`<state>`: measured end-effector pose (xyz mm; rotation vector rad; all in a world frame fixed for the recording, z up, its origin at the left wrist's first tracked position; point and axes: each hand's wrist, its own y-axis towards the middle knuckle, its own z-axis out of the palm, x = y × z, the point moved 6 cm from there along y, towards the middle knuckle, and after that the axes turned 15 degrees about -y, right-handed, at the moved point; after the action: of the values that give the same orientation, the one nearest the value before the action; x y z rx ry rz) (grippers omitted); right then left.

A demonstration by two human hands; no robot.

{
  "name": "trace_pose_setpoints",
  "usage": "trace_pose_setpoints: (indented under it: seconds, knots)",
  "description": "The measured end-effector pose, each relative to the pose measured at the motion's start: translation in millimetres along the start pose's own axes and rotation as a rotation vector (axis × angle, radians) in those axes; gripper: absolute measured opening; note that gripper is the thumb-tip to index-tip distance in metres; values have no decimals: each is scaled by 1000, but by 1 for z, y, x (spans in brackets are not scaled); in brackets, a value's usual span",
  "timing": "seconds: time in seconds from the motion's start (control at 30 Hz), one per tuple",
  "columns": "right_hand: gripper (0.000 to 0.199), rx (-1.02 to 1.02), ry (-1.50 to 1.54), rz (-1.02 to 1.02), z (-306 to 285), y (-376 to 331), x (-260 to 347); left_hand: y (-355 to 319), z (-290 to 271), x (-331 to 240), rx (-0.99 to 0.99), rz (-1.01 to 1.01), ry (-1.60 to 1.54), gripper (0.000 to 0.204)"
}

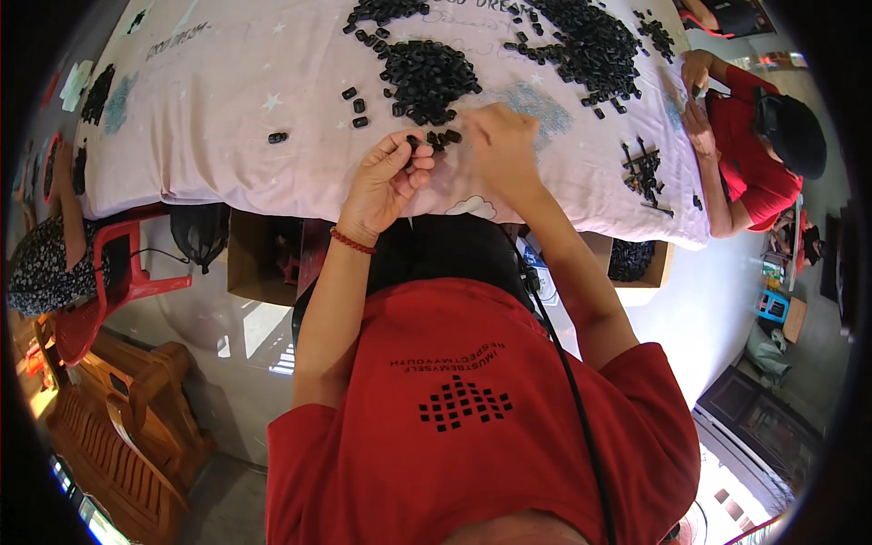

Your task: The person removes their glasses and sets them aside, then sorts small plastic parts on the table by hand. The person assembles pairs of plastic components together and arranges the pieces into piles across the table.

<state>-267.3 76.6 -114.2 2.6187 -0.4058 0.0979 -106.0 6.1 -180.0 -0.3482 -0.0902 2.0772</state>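
My left hand (386, 182), a red beaded bracelet on its wrist, is raised over the near edge of the table. Its thumb and fingers pinch a small black plastic piece (412, 143). To its right hovers my right hand (504, 150), smeared by motion, so its fingers and anything in them cannot be made out. Just beyond both hands lies a heap of small black pieces (427, 77). A few dark pieces (445, 138) lie between my hands, and several loose ones (360, 122) are scattered left of the heap.
A pale pink printed cloth (236, 136) covers the table. A larger black heap (590, 45) spreads at the far right, near thin black sticks (643, 173). A co-worker in red (749, 154) works at the right edge. Cardboard boxes (259, 263) and a red chair (127, 272) stand below.
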Motion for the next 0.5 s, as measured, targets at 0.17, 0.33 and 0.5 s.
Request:
trace_pose_setpoints:
  seconds: [0.17,0.33,0.5]
  knots:
    - [14,-48,333,335,-12,-10,-35,1,3,1,28,-21,5,22]
    - [12,21,29,-62,-23,-22,-7,3,-1,2,50,-15,35,21]
    - [10,65,-143,-127,-17,-29,1,3,-2,4,79,-84,112,21]
